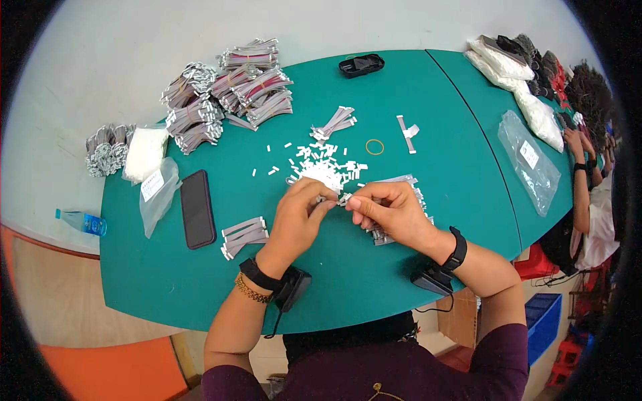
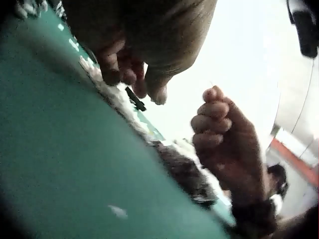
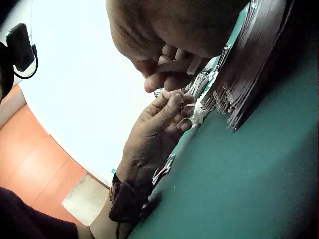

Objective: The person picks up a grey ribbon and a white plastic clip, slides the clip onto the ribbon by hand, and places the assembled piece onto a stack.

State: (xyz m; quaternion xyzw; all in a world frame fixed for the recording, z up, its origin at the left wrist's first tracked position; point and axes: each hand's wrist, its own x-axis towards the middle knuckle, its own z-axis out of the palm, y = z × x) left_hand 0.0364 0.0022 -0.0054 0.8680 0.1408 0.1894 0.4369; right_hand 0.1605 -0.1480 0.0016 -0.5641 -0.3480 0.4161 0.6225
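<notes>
My left hand [image 1: 294,217] is over the near edge of a heap of small white plastic pieces [image 1: 321,175], thumb and forefinger pinched together. A small white piece [image 3: 190,104] shows at those fingertips in the right wrist view. Facing it, my right hand [image 1: 394,210] curls its fingers around a pale flat strip [image 3: 172,65] with a white end, mostly hidden in the palm. Its thumb and forefinger meet close to the left fingertips, and white bits [image 1: 344,199] show between the hands. Partly under the right hand lies a stack of grey ribbon cables [image 1: 408,180].
Loose ribbon cables [image 1: 244,235] lie left of my left wrist, beside a black phone [image 1: 198,210]. More cables [image 1: 334,123] lie behind the heap, near a rubber band [image 1: 374,147]. Bundled cables [image 1: 251,87] and bags [image 1: 146,155] stand back left. Another person's arm [image 1: 580,194] is far right.
</notes>
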